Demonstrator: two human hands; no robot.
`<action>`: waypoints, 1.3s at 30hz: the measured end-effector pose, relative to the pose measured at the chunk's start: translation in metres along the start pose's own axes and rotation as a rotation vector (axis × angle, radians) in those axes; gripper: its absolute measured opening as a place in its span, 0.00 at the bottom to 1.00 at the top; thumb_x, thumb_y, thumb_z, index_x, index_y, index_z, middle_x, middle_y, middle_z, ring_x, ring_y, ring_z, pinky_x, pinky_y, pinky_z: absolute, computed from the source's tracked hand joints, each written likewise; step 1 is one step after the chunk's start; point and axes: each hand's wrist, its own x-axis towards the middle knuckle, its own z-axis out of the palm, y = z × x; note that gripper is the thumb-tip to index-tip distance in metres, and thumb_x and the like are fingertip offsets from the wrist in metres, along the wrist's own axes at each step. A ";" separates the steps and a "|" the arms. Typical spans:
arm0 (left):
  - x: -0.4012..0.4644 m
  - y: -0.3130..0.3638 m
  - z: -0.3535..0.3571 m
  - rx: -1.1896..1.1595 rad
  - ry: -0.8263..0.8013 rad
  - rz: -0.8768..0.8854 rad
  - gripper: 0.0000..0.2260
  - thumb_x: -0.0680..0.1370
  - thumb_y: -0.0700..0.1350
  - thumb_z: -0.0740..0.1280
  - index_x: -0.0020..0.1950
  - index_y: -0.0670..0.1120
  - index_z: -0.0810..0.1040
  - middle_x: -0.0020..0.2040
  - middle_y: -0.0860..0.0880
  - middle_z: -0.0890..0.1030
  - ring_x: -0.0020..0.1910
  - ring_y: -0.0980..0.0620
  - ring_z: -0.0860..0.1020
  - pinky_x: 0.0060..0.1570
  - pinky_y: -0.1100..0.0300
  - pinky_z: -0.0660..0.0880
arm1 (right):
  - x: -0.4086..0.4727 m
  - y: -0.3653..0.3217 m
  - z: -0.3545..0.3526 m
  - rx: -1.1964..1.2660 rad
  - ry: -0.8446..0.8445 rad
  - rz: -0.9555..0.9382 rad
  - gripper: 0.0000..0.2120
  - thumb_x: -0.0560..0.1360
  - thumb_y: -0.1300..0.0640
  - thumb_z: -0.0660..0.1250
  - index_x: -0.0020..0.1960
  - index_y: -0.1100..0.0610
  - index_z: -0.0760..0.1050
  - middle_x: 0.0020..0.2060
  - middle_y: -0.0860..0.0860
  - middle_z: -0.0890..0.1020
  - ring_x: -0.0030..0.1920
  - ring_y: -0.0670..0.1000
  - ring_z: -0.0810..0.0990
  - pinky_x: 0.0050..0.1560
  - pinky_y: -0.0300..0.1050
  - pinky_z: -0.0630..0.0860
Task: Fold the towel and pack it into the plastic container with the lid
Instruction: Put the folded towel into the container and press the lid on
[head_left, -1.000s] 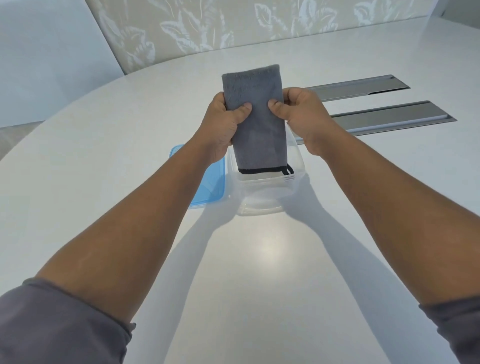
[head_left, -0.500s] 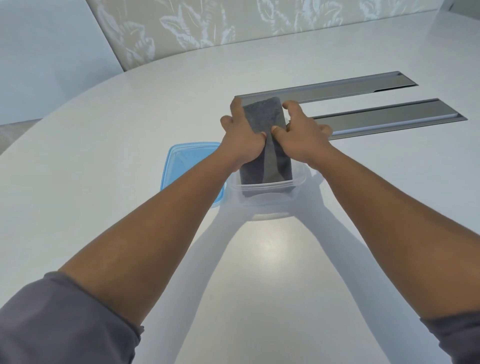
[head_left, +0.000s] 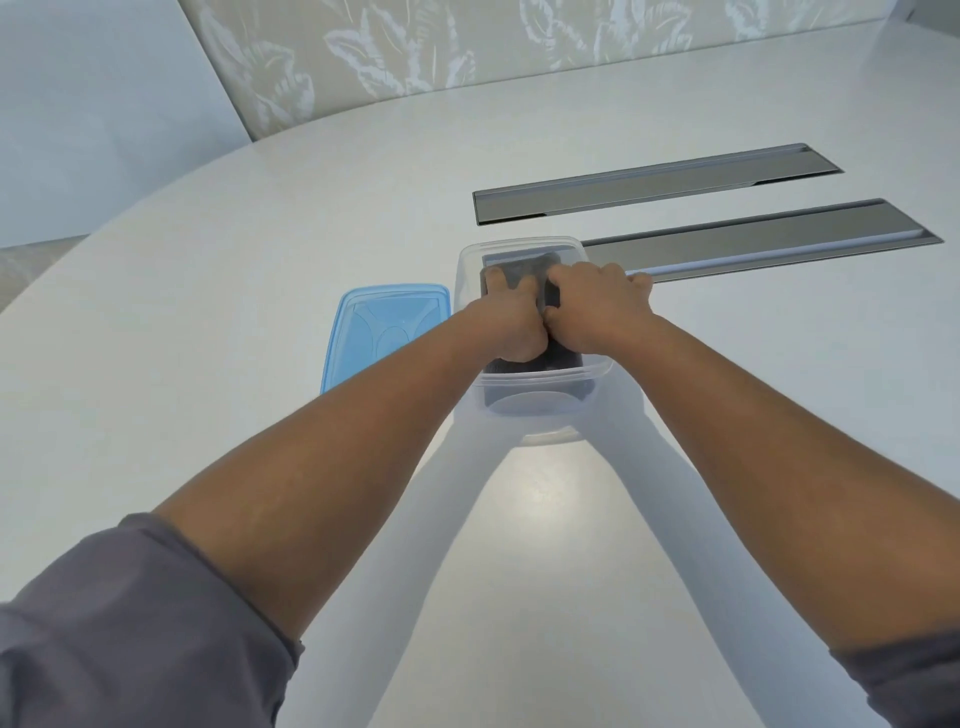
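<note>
- Dark grey cloth, the folded terry towel, now lies inside the clear rectangular plastic container, which stands on the pale rounded counter.
- Both hands are down in the container on top of the towel, side by side and touching at the thumbs. The left hand presses on the towel's left half with its fingers reaching toward the far end.
- The right hand bears on the right half, its outer fingers lying over the container's right rim. Whether either hand pinches the cloth or only pushes flat on it I cannot tell, since the knuckles hide the fingertips.
- The translucent blue plastic lid lies flat on the counter just beside the container's left wall, untouched.
- Two long grey metal recessed panels sit in the counter beyond the container, the nearer one passing just behind it.
- Progress, as I judge it: folding is done and the towel is in; what remains is tamping it below the rim, freeing the hands, and fitting the lid on.
</note>
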 end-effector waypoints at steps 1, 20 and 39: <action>0.000 0.001 0.001 0.040 -0.008 -0.003 0.29 0.82 0.45 0.60 0.81 0.47 0.53 0.82 0.40 0.39 0.61 0.36 0.77 0.54 0.49 0.72 | 0.000 0.000 0.000 0.006 -0.003 -0.007 0.07 0.77 0.50 0.62 0.53 0.49 0.68 0.50 0.51 0.75 0.58 0.60 0.73 0.51 0.56 0.63; 0.028 -0.009 0.020 0.244 -0.041 0.085 0.41 0.76 0.74 0.51 0.82 0.60 0.39 0.84 0.48 0.40 0.82 0.38 0.43 0.76 0.37 0.53 | -0.005 0.003 -0.003 0.351 0.104 -0.059 0.22 0.73 0.66 0.69 0.64 0.50 0.75 0.58 0.52 0.81 0.51 0.57 0.77 0.48 0.50 0.74; 0.016 -0.009 0.008 0.356 0.117 0.197 0.33 0.79 0.71 0.49 0.79 0.56 0.64 0.79 0.44 0.66 0.75 0.38 0.65 0.66 0.42 0.64 | -0.021 0.003 0.008 0.930 0.008 0.280 0.25 0.77 0.68 0.60 0.72 0.53 0.67 0.58 0.53 0.78 0.52 0.53 0.77 0.44 0.45 0.74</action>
